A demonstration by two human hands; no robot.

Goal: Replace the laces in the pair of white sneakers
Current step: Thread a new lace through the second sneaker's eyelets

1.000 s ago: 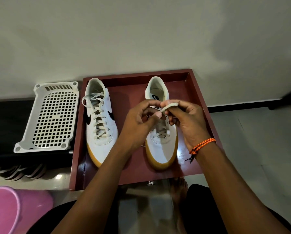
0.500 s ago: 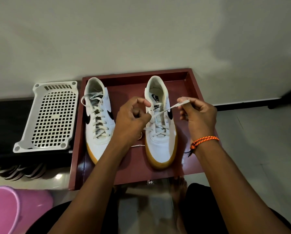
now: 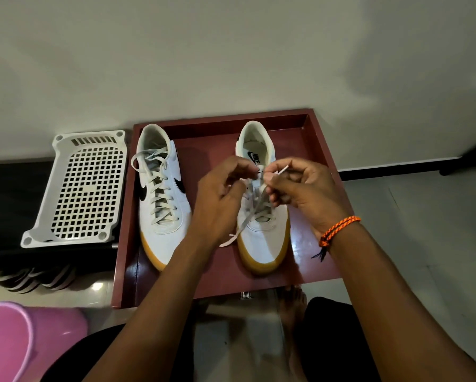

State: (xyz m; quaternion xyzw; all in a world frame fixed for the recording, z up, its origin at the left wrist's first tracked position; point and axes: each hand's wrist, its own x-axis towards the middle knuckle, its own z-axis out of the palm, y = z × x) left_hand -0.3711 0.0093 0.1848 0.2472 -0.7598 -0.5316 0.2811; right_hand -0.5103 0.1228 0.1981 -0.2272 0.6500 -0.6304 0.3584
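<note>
Presently, from the head camera, both of my hands are raised over the right-hand sneaker, which sits toe toward me inside the dark red tray. My right hand has thumb and forefinger pressed together on the lace near its stiff white tip, which points up and to the right out of the pinch. From that grip the lace drops toward the eyelets just below my fingers, so the shoe's tongue area lies directly beneath the hold. My left hand is curled beside the right, its fingertips closed near the same stretch of lace; I cannot tell whether they actually clamp it. A loose lace end trails off the shoe's left flank onto the tray floor, under my left wrist. The other sneaker stands at the tray's left side, fully laced, well apart from both hands. An orange cord bracelet circles my right wrist. A white perforated basket lies left of the tray.
</note>
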